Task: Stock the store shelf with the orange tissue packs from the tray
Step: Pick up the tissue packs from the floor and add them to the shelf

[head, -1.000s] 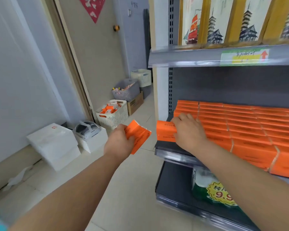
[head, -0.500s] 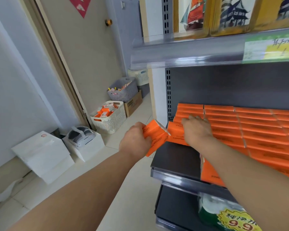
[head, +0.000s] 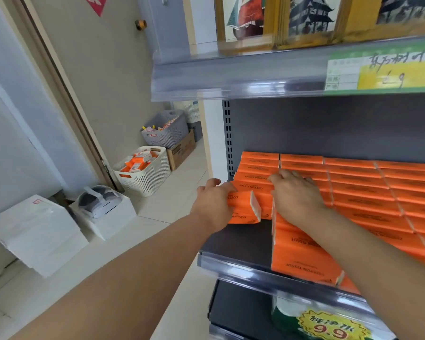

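Currently the step in hand is placement: one orange tissue pack is being set into the left column of the store shelf.

1. Left hand: curled round the left end of the pack, gripping it. The pack is level, with its white end face turned toward the camera. It sits just above the bare dark shelf board and against the packs directly ahead of the hand.
2. Right hand: fingers together and laid over the tops of the stocked packs just to the right of the held pack. It appears to steady the row. The thumb is hidden.
3. Supply: the white slotted basket stands on the floor, well to the left of the left hand and beyond it. Several orange packs remain inside, so the task is judged to be unfinished.

Next move, as a judgement: push the held pack back until it is flush with the column, release it, then reach to the basket for another.

Appearance of the pack: a flat, oblong soft pack in glossy orange film with small dark lettering on its long face. It will probably dent under a firm grip.
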Demonstrator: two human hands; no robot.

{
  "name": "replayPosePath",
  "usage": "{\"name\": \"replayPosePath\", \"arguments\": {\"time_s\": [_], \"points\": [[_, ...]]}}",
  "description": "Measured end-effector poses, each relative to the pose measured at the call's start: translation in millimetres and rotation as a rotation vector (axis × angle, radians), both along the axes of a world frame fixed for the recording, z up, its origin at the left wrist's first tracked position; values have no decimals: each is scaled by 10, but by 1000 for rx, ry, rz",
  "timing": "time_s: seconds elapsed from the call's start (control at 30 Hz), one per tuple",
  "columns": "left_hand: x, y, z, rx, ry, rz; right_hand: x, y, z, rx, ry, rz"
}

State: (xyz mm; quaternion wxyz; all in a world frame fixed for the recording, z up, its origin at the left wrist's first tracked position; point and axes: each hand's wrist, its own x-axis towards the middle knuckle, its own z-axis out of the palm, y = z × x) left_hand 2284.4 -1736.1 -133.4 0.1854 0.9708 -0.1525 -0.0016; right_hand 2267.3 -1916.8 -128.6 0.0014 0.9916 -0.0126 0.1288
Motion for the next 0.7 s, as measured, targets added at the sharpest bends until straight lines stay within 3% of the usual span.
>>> {"name": "replayPosePath", "arguments": {"time_s": [0.17,0.3,0.7], "points": [[4,-225,-131,-37,-42,61,-176,-106,-33,25,83,12],[68,-292,-154,-151,59,201,-196,-126,-79,45,89,30],[29,-192,-140,-193,39,219,-234,43,-15,-20,10,55]]}}
